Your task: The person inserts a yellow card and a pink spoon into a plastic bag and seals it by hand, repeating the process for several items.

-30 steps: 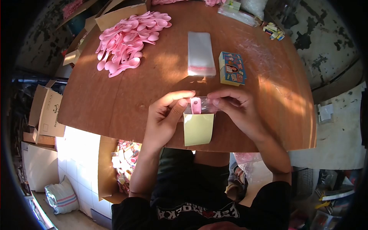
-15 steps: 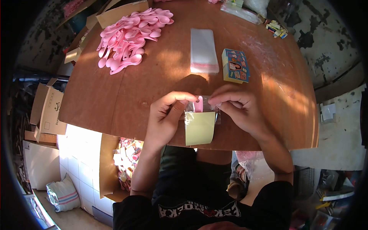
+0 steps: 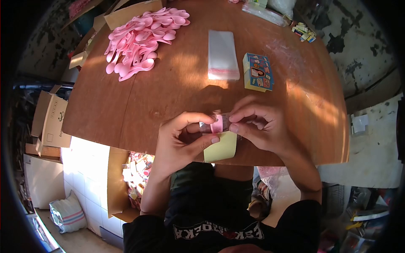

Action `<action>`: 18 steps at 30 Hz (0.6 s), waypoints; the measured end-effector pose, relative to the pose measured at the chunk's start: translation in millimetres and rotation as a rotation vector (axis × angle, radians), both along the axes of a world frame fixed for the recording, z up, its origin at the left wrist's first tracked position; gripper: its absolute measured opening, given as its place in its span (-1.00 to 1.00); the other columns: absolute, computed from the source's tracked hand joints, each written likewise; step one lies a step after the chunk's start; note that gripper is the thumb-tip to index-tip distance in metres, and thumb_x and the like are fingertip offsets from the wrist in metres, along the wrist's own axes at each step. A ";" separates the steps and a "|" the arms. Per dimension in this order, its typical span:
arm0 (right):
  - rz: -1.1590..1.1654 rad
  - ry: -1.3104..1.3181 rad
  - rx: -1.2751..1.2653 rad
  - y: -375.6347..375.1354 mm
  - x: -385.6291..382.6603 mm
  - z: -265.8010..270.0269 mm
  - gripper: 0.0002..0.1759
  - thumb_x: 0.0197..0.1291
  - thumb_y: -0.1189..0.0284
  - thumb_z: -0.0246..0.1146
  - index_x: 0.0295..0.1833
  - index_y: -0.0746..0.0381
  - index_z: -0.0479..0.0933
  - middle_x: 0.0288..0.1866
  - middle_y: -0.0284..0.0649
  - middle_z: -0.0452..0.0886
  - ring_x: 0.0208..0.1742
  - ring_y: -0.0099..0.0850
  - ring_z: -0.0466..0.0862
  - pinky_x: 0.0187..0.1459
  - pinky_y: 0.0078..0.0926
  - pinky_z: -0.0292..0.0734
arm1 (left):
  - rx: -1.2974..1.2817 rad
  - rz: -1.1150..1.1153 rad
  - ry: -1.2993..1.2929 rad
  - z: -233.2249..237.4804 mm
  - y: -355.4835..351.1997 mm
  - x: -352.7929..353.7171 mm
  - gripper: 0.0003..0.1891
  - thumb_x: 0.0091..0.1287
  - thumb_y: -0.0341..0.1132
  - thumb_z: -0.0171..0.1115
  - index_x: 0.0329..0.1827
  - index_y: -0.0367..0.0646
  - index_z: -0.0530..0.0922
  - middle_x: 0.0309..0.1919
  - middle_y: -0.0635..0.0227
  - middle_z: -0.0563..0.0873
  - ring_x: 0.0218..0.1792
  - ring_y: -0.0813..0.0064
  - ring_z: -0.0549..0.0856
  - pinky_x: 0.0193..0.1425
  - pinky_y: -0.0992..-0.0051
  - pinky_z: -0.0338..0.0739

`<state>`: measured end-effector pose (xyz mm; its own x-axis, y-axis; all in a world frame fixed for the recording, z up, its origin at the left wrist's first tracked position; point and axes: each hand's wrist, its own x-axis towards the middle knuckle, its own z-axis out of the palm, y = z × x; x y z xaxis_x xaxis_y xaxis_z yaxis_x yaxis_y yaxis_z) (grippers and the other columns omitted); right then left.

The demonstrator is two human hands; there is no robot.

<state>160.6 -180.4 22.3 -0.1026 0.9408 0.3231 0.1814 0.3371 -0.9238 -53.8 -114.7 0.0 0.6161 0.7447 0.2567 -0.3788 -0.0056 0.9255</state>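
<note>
A clear plastic bag (image 3: 204, 127) with a pale yellow card (image 3: 222, 147) and a pink spoon handle (image 3: 217, 123) in it is held near the front edge of the table. My left hand (image 3: 179, 137) grips its left side, thumb on the card's top and index finger by the pink handle. At the bag's upper right, my right hand (image 3: 261, 124) pinches the plastic between thumb and index finger. Beyond my hands lie a stack of clear bags (image 3: 223, 55) and a stack of printed cards (image 3: 257, 72).
Pink spoons (image 3: 141, 42) are heaped at the table's (image 3: 101, 101) back left, beside a cardboard box (image 3: 133, 13). Small yellow-white pieces (image 3: 303, 32) lie at the back right. An open box (image 3: 116, 181) of packed items stands below the front edge.
The top of the bag is now folded down toward the card. My left thumb has moved down onto the card, and my right thumb has come lower at the bag's edge.
</note>
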 end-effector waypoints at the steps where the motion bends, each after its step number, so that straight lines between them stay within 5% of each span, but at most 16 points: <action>1: 0.003 -0.005 -0.002 -0.1 2.4 3.2 -0.76 0.19 0.70 0.35 -0.02 0.36 0.64 -0.01 -0.13 0.57 -0.05 -0.46 0.64 -0.11 -0.60 0.60 | -0.017 0.019 0.040 5.9 -8.0 -8.1 -0.70 0.22 -0.68 0.39 0.00 -0.36 0.58 -0.06 0.20 0.74 -0.01 0.49 0.73 0.06 0.53 0.69; 3: 0.189 -0.179 0.009 -1.5 4.1 14.9 -0.79 0.20 0.69 0.35 -0.04 0.36 0.64 -0.04 -0.10 0.59 -0.03 -0.43 0.65 -0.12 -0.57 0.62 | 0.185 0.053 0.118 6.2 -17.2 -33.2 -0.73 0.13 -0.65 0.46 -0.11 -0.28 0.67 -0.09 0.12 0.77 -0.04 0.38 0.78 0.03 0.49 0.72; 5: 0.130 -0.121 -0.078 -0.1 -4.0 26.7 -0.83 0.20 0.67 0.35 -0.08 0.36 0.66 -0.13 -0.13 0.64 -0.09 -0.43 0.68 -0.16 -0.56 0.60 | 0.338 -0.032 0.263 5.4 -23.4 -64.2 -0.74 0.13 -0.62 0.47 -0.11 -0.27 0.68 -0.06 0.11 0.77 -0.09 0.37 0.81 -0.01 0.49 0.73; 7: -0.051 -0.461 0.149 14.6 -1.3 33.1 -0.86 0.22 0.53 0.36 -0.10 0.26 0.69 -0.24 -0.26 0.71 -0.28 -0.47 0.71 -0.27 -0.55 0.62 | 0.399 -0.176 0.488 -6.9 -24.7 -98.0 -0.74 0.15 -0.61 0.45 -0.09 -0.26 0.69 -0.04 0.15 0.78 -0.07 0.38 0.81 -0.05 0.49 0.74; 10: -0.209 -0.720 0.324 48.7 15.2 30.0 -0.86 0.18 0.50 0.32 -0.13 0.23 0.70 -0.27 -0.19 0.71 -0.35 -0.30 0.72 -0.30 -0.40 0.61 | 0.322 0.018 0.774 -44.2 -33.4 -128.7 -0.75 0.21 -0.60 0.38 -0.05 -0.28 0.67 -0.06 0.14 0.77 -0.07 0.26 0.80 -0.14 0.44 0.74; 11: -0.278 -0.865 0.411 62.4 22.6 27.0 -0.85 0.17 0.49 0.30 -0.15 0.23 0.70 -0.27 -0.18 0.72 -0.36 -0.26 0.72 -0.30 -0.34 0.62 | 0.246 0.011 1.065 -59.4 -30.3 -147.1 -0.67 0.23 -0.49 0.40 0.08 -0.25 0.61 0.07 0.06 0.71 0.04 0.07 0.74 0.04 0.30 0.70; 14: -0.333 -0.902 0.468 109.8 47.7 16.7 -0.85 0.11 0.46 0.30 -0.21 0.23 0.71 -0.25 -0.15 0.73 -0.34 -0.19 0.72 -0.27 -0.28 0.62 | 0.427 -0.028 1.561 -93.5 -43.9 -185.7 -0.40 0.20 -0.29 0.44 0.30 -0.21 0.45 0.32 -0.01 0.51 0.32 -0.02 0.52 0.37 0.12 0.42; 16: -0.256 -0.890 0.065 131.2 57.1 18.6 -0.86 0.02 0.47 0.36 -0.26 0.23 0.72 -0.27 -0.15 0.75 -0.28 -0.21 0.74 -0.23 -0.28 0.62 | 0.340 -0.133 1.470 -86.2 -44.5 -179.6 -0.49 0.31 -0.27 0.36 0.28 -0.26 0.47 0.27 -0.02 0.56 0.25 -0.03 0.57 0.33 0.17 0.46; 18: -0.225 -0.918 0.012 141.5 61.8 19.5 -0.81 -0.01 0.42 0.39 -0.26 0.26 0.72 -0.29 -0.12 0.75 -0.28 -0.22 0.75 -0.23 -0.30 0.62 | 0.287 -0.249 1.238 -66.3 -42.6 -153.0 -0.57 0.43 -0.25 0.24 0.28 -0.26 0.47 0.13 -0.02 0.66 0.13 -0.04 0.65 0.20 0.18 0.53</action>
